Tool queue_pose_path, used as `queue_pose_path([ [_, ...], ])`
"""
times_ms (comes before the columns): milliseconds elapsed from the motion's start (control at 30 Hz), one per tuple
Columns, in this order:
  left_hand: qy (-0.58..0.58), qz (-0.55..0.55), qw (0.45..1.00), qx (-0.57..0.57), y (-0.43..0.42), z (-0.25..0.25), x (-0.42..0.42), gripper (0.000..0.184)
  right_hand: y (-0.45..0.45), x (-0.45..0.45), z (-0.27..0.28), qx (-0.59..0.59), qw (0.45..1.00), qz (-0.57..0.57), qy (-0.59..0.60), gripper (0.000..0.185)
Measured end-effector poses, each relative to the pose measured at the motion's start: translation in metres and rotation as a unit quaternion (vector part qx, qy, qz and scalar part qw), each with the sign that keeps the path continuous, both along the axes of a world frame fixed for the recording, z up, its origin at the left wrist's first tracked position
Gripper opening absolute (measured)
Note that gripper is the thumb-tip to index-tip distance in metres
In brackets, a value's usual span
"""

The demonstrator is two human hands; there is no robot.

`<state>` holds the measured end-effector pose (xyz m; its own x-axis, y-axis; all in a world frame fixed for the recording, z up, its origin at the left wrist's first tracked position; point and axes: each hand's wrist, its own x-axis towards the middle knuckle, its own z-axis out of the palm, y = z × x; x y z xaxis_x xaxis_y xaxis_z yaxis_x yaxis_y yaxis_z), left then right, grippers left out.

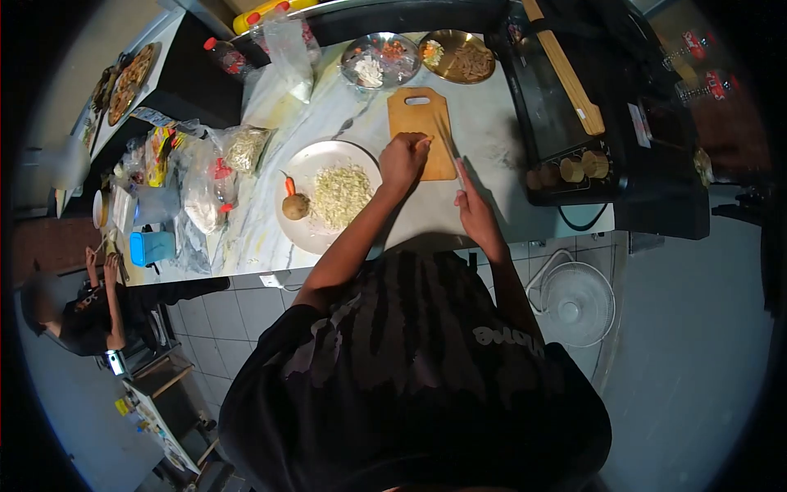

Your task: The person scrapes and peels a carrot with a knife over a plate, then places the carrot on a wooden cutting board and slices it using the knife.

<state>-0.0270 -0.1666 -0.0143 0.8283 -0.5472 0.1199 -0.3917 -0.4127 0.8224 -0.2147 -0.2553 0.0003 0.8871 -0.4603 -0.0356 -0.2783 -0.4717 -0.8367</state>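
Note:
My left hand (402,164) is closed over the wooden cutting board (418,111), its fingertips pinching a small orange piece (429,140) whose kind I cannot make out. In my right hand (477,215) is a knife (447,139), gripped by its pinkish handle, with the blade angled across the board beside the left fingertips. Left of the board, a large white plate (307,156) bears a heap of finely chopped pale vegetable (340,197), a brown round potato-like vegetable (295,207) and a small orange-red chili or carrot (288,184).
Behind the board stand two metal plates, one (381,86) with white and orange chopped bits, another (473,72) with brown strips. A black oven (566,98) is at the right. Plastic bags (205,172) and a blue container (153,246) crowd the left. Another person (90,316) sits far left.

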Motion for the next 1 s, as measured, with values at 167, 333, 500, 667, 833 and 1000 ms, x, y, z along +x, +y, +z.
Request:
queue_pose_path([
  [167,-0.175,0.026,0.983,0.041,-0.006,-0.002,-0.009,0.019,-0.013,0.008,-0.002,-0.015,0.999,0.033,0.012,0.076],
  [333,-0.22,0.002,0.968,0.119,-0.011,0.002,-0.007,0.016,-0.021,0.016,0.005,-0.027,0.995,0.057,0.073,0.071],
  [500,-0.165,0.008,0.981,0.099,-0.016,0.005,-0.008,0.016,-0.032,0.016,-0.011,-0.022,0.996,0.072,0.056,0.07],
  [667,-0.161,0.013,0.98,0.112,-0.016,0.001,-0.006,0.019,-0.034,0.016,-0.038,-0.104,0.989,0.066,0.076,0.078],
  [833,-0.134,0.02,0.983,0.123,-0.015,-0.002,-0.004,0.02,-0.026,0.012,-0.057,-0.642,0.766,-0.012,0.029,0.077],
  [1000,-0.095,0.024,0.988,0.122,-0.015,0.002,-0.004,0.021,-0.024,0.013,-0.041,-0.68,0.726,0.043,0.093,0.078],
])
